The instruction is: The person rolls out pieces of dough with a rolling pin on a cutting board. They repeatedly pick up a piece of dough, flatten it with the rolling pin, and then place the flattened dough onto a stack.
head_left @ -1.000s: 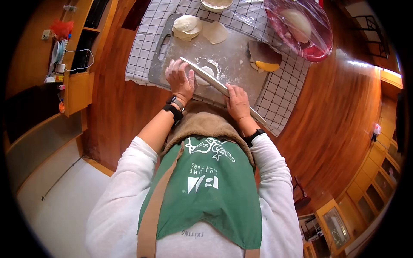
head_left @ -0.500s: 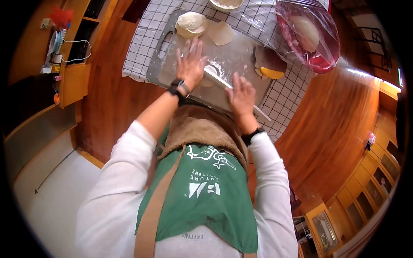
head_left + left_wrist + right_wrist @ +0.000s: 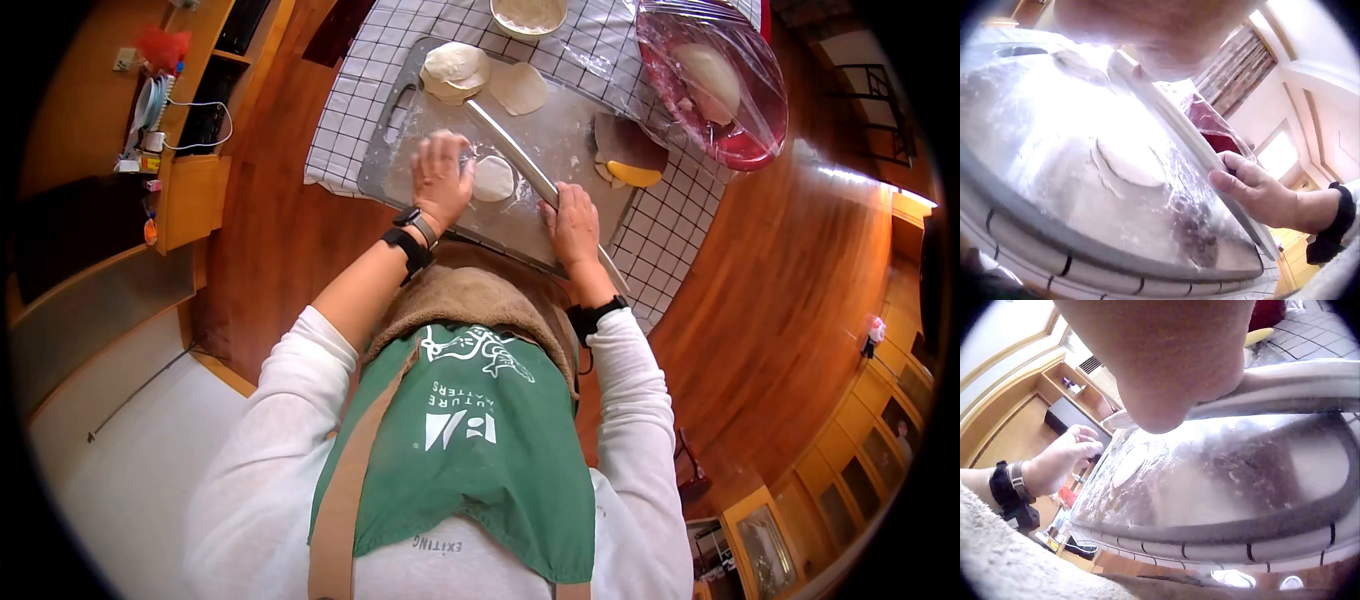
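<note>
My right hand point(image 3: 575, 224) grips a long rolling pin point(image 3: 515, 155) near its lower end, thumb and fingers round it in the left wrist view. The pin slants over the grey cutting board point(image 3: 545, 225), its far end close to a stack of dough wrappers point(image 3: 455, 70). Between the pin and my left hand point(image 3: 441, 180) lies a small round of dough point(image 3: 493, 179), flat on the floured board. The left hand is held over the board beside this dough, fingers loosely extended and holding nothing. In the right wrist view the left hand point(image 3: 1063, 459) appears raised, apart from the pin.
One flat wrapper point(image 3: 519, 90) lies beside the stack. A dark piece with a yellow scraper-like item point(image 3: 634, 175) sits at the board's right. Beyond are a bowl of flour point(image 3: 528, 14) and a red basin point(image 3: 752, 152) under plastic film, holding dough, on a checked tablecloth point(image 3: 345, 120).
Earlier both hands were on the rolling pin across the dough. The left hand has let go and drawn back left; the pin has shifted right, off the dough, in the right hand.
</note>
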`<state>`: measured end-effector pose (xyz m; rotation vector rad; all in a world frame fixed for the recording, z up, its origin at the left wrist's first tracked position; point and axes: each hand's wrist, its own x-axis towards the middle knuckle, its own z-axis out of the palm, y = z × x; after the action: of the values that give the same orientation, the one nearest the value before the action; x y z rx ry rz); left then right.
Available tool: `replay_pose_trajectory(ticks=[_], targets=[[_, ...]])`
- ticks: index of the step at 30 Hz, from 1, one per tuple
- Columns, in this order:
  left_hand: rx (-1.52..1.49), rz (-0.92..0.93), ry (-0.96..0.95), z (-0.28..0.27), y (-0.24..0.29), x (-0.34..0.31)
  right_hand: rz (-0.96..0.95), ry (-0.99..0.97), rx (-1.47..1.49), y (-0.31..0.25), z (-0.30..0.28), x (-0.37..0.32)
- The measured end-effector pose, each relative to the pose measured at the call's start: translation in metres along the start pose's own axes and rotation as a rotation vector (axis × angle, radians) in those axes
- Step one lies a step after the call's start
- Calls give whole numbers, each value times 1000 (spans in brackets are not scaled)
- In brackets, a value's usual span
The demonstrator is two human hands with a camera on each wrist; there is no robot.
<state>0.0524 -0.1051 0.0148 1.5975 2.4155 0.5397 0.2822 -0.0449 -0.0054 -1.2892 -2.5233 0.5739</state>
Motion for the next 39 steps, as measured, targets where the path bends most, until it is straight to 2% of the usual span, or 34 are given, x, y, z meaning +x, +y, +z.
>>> replay_pose_trajectory(ticks=[1, 4, 6, 10, 13, 15, 16, 18, 19, 21, 23, 25, 27, 29, 31, 33, 39], targets=[[32, 115, 81, 13, 4, -9, 21, 45, 21, 1, 0, -3], [18, 116, 58, 25, 9, -12, 55, 50, 34, 1, -2, -11], [-12, -68, -195, 25, 17, -9, 63, 42, 28, 2, -3, -16], [34, -177, -265, 25, 19, -7, 59, 37, 32, 2, -3, -20], [-110, -157, -228, 29, 17, -7, 67, 35, 37, 2, -3, -22], [-296, -242, -269, 28, 17, -4, 65, 48, 50, 8, -4, -24], [-295, -242, -271, 30, 14, -1, 59, 60, 62, 12, -5, -25], [-272, -29, -284, 32, 0, 12, 56, 62, 109, 19, -12, -30], [-272, -30, -286, 24, -1, 21, 53, 63, 155, 23, -17, -34], [-442, -104, -519, 9, -7, 41, 37, 47, 171, 32, -25, -45], [-523, 1, -654, 9, -23, 61, -61, 8, 178, 40, -31, -56], [-404, 187, -782, 0, -24, 83, -103, -23, 148, 47, -30, -63], [-357, 228, -812, -2, -17, 96, -257, -122, 60, 49, -26, -66], [-277, 390, -908, 3, -1, 102, -317, -132, 7, 33, -23, -55], [-222, 455, -946, 16, 18, 98, -380, -136, -45, 13, -17, -38], [-181, 460, -872, 26, 33, 91, -419, -97, -45, -5, -8, -20], [33, 402, -864, 17, 40, 90, -283, -20, -45, -26, 19, 13]])
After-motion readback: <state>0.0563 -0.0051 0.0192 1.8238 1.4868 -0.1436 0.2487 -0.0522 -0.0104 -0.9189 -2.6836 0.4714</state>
